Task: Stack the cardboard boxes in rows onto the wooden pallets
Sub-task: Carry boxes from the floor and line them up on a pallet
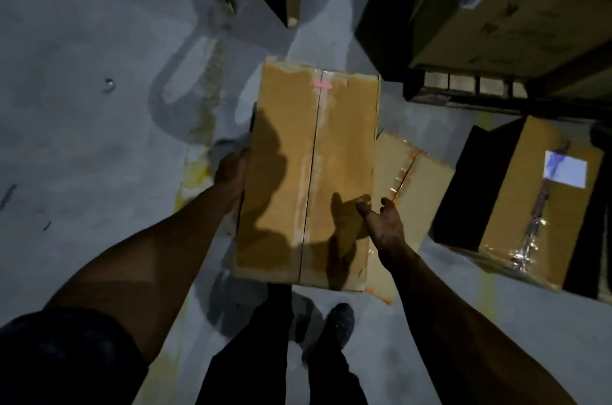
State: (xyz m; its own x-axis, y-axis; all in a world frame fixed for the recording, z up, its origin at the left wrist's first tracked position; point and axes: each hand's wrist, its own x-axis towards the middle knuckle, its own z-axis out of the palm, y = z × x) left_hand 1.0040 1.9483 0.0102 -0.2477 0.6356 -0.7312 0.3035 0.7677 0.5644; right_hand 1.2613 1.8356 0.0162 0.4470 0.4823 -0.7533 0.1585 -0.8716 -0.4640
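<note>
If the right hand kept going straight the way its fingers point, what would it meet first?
Most likely the right side of the held box: the right hand is open beside it, fingers reaching up and inward. Depth is unclear, so it might pass over the second box on the floor instead.

Taped box (308, 172) betw both hands, L hand (231, 172), R hand (384, 222)

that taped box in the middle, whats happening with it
A person is carrying the taped cardboard box over a grey concrete floor. The left hand holds its left side; the right hand is at its right edge, fingers loosely spread. A second box lies on the floor just beneath it, and a labelled box sits to the right. Larger boxes already stand on a wooden pallet at upper right.
</note>
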